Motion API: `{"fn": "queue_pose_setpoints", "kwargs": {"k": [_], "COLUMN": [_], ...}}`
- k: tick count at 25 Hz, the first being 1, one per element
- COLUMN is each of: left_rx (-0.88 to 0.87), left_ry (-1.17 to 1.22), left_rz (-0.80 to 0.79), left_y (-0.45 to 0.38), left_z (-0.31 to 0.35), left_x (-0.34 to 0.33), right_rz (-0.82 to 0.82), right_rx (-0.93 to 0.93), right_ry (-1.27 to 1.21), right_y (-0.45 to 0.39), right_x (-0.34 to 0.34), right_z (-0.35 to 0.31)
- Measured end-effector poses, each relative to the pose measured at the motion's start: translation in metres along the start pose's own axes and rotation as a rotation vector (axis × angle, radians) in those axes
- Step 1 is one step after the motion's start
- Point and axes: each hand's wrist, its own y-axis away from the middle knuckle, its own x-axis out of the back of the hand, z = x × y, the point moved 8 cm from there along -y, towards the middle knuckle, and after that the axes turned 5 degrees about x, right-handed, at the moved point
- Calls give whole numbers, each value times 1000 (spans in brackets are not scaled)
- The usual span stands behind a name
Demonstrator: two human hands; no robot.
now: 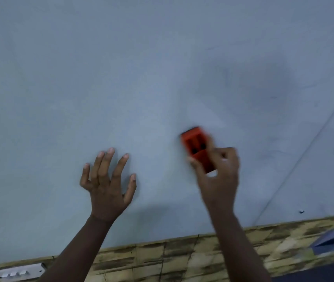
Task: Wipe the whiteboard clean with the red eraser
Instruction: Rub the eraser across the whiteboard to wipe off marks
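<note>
wall below me: yellow-brown tiled panelling (182, 259) | lower left: white switch plate (17, 272) mounted on it | lower right: blue-grey object (332, 239), too blurred to identify | light: dim, soft

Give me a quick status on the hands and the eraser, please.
Right hand grips eraser against whiteboard, blurred. Left hand spread, fingers straight. Faint smudges upper right. Nothing in the way.
</note>
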Motion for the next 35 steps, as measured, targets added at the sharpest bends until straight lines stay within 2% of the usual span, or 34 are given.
{"fn": "queue_pose_setpoints", "kwargs": {"k": [3,6,10,14,16,19,23,26,29,32,35], "left_rx": [21,25,12,8,3,-15,-18,-16,-17,-13,-19], "left_ry": [55,137,72,-15,-21,-43,-51,-58,-66,-67,-71], "left_rz": [40,140,188,134,118,127,134,135,133,139,144], "left_y": [-47,-124,-180,-175,-176,-175,-175,-175,-174,-173,-174], "left_z": [-10,-17,-9,-7,-9,-7,-5,-4,-4,-4,-4], "left_x": [23,47,48,35,34,33,34,35,34,34,33], "right_rz": [290,352,270,3,-86,-81,125,320,438,405,163], "right_rx": [-280,-368,-172,166,279,390,366,180,13,101,334], "right_ry": [-145,-168,-131,-64,-7,14,3,-22,-139,-128,-106], "right_y": [-49,-67,-51,-5,7,-11,-76,-133,-158,-149,-110], "right_x": [62,86,51,-24,-43,-35,8,50,72,62,15], "right_z": [78,105,52,-47,-71,-78,-61,-25,-4,-30,-85]}}
